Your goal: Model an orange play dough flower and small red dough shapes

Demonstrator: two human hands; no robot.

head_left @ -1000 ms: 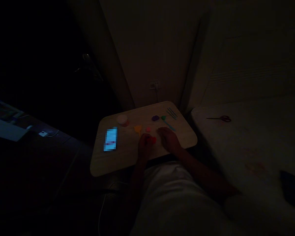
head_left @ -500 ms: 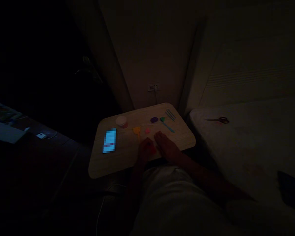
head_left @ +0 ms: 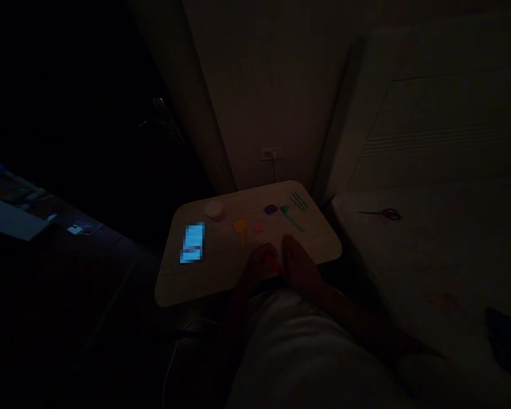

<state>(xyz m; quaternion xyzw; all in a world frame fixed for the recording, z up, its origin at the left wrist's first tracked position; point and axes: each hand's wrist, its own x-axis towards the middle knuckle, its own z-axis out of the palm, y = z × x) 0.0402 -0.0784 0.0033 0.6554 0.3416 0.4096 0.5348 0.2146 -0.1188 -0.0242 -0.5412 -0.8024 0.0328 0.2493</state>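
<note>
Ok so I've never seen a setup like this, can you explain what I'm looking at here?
There is no machine here: these are a person's bare hands, seen by one camera worn on the head, looking forward and down. The room is very dark. On the small table are a glowing screen, a tub, an orange piece, a pink lump, a purple piece, a green-ended tool and some thin sticks. The left hand has a red item in its grip; it is too dim to say what. The right hand is close beside it; whether they touch is unclear.
</note>
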